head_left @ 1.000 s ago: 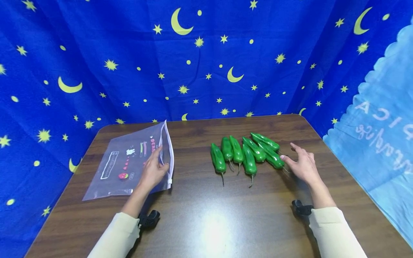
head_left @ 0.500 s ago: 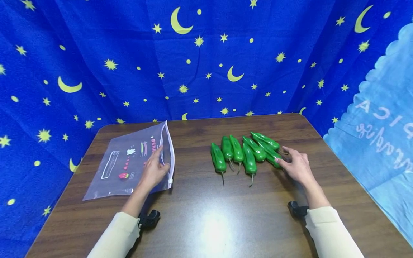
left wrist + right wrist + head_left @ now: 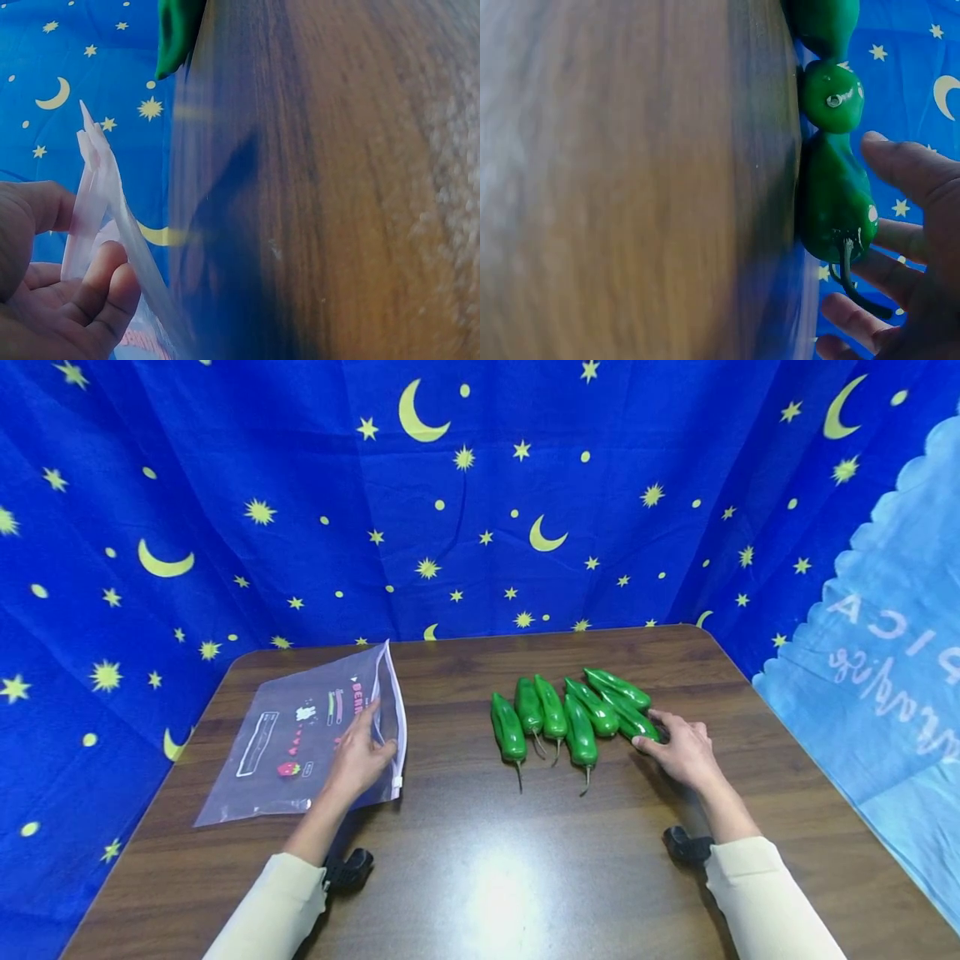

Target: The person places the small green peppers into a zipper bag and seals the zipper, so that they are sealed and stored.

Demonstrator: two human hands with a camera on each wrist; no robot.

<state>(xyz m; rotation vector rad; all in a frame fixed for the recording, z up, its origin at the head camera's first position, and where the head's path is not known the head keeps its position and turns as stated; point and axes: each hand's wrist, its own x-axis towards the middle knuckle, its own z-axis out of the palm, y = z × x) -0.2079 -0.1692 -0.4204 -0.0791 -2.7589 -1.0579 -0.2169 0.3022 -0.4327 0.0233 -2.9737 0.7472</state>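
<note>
My left hand [image 3: 361,755] holds the open edge of a clear zip bag [image 3: 258,785] with printed pictures, at the left of the table. In the left wrist view, the bag's pale rim [image 3: 112,180] stands between the thumb and curled fingers. Several glossy green peppers lie in a row right of centre. My right hand [image 3: 686,750] is at the row's right end, its thumb and fingers spread about the rightmost pepper [image 3: 628,717]. The right wrist view shows the thumb apart from that pepper [image 3: 836,195], with the other fingers behind its stem end; contact there is unclear.
The peppers lie on a brown wooden table [image 3: 450,827], among them a leftmost pepper [image 3: 508,728] with its stem toward me. A blue curtain [image 3: 480,468] with moons and stars borders the table's back and sides. A light blue cloth [image 3: 892,660] hangs at the right.
My right hand has moved left, from beside the row of peppers to around the rightmost pepper's stem end. The left hand and the bag stay in place.
</note>
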